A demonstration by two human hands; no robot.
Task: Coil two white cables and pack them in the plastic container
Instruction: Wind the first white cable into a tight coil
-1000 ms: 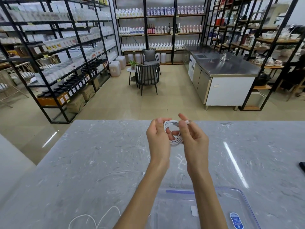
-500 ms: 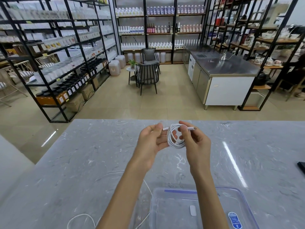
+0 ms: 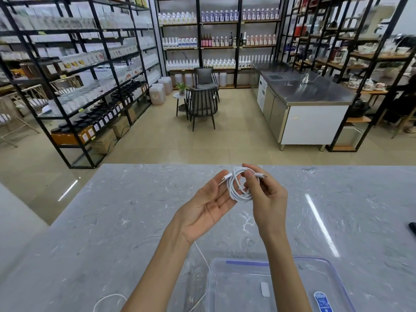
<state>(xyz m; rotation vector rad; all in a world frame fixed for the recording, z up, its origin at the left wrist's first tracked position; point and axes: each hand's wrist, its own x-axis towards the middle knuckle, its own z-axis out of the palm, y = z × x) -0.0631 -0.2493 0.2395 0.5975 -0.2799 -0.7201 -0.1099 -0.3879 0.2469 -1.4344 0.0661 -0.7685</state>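
A coiled white cable hangs in the air above the grey marble table. My right hand pinches the coil between thumb and fingers, with one plug sticking out to the right. My left hand is palm up with fingers spread, its fingertips touching the coil's left side near the other plug. A second white cable lies loose on the table, running under my left forearm towards the near edge. The clear plastic container stands open near the front edge, under my right forearm.
A dark object lies at the table's right edge. Beyond the table are a tiled floor, black shelving racks full of bottles, dark chairs and a steel-topped counter.
My left hand has opened and turned palm up, letting go of the coil. My right hand keeps hold of the coil, which has turned so its loops face me.
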